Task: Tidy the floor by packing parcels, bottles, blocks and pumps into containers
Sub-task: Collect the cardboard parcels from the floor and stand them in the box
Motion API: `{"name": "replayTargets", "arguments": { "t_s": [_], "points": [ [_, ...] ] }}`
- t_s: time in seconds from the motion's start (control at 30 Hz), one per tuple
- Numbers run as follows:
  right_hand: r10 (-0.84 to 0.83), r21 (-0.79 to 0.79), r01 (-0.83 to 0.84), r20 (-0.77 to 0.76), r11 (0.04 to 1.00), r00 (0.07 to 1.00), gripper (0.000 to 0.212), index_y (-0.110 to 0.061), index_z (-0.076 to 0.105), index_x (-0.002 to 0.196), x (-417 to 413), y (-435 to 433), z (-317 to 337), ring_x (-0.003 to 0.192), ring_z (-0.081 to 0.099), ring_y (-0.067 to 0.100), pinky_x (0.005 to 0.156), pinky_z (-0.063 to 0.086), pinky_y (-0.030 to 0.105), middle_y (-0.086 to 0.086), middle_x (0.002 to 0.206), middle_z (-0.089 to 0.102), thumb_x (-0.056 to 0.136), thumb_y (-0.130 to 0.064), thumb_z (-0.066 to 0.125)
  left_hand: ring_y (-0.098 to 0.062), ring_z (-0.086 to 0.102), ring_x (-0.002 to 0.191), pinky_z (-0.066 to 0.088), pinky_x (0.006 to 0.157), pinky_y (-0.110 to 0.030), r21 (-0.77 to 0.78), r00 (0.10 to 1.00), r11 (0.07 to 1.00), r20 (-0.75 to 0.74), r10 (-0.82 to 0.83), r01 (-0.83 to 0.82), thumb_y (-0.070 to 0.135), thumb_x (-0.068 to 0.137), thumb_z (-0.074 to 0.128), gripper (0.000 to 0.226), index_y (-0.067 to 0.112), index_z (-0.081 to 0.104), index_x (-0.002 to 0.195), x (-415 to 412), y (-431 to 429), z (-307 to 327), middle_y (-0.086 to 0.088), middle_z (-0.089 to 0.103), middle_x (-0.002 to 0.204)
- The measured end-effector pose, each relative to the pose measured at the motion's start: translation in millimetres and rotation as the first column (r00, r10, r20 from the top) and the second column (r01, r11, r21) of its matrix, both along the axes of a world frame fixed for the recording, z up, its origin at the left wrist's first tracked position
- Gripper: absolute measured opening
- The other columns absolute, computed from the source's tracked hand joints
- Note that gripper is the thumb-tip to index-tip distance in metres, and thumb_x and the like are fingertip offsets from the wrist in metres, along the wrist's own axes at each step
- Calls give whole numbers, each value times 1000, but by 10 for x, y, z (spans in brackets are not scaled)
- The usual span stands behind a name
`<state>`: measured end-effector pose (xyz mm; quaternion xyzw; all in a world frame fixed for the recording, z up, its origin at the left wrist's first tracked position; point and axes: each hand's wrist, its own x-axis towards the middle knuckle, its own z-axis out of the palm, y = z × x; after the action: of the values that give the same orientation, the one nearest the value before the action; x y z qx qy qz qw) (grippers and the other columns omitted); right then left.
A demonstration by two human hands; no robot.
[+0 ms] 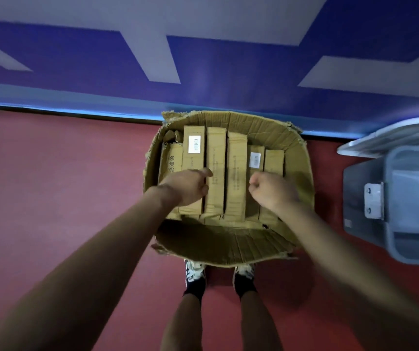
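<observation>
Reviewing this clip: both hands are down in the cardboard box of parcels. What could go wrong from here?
1. The cardboard box has torn, splayed walls; lifting it loaded might tear it further.
2. The parcels stand tightly on edge; the left hand or right hand pressing between them could pinch fingers.
3. The grey bin stands close by, a possible trip hazard.

Cardboard box (228,241): plain tan-brown. Parcels (216,171) inside the box: matching tan, two bearing white barcode labels (194,144). Floor (64,173) around the box: dull red. Wall (203,59) behind the box: blue with pale grey geometric blocks. Bin (406,198) right of the box: grey.
</observation>
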<state>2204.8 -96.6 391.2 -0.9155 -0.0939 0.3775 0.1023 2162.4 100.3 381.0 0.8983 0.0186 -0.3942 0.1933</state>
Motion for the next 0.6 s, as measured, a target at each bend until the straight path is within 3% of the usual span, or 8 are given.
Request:
{"name": "replayTargets", "arguments": {
  "t_s": [0.2,0.3,0.6],
  "points": [
    [13,2,-13,6,1000,1000,25,-20,62,113,-170,196,1027,104,59,23,79,47,31,2,115,65,96,-27,44,-25,56,114,44,88,-32,54,999,999,45,1,-4,32,97,39,36,24,47,131,-160,357,981,-5,59,126],
    [36,-19,-36,12,999,999,24,-19,62,109,-363,279,1420,97,60,22,72,43,29,1,108,65,97,-28,42,-26,55,114,44,91,-33,-4,996,998,61,65,-65,31,96,40,35,24,50,128,-329,413,1400,-7,60,126],
    [-33,-11,33,20,999,999,26,-20,65,109,-987,271,2242,105,59,22,78,44,29,1,116,64,96,-29,44,-28,57,108,48,93,-38,-143,994,984,18,107,-103,29,96,41,32,15,56,121,-812,308,2138,-11,62,120]
  ]
}}
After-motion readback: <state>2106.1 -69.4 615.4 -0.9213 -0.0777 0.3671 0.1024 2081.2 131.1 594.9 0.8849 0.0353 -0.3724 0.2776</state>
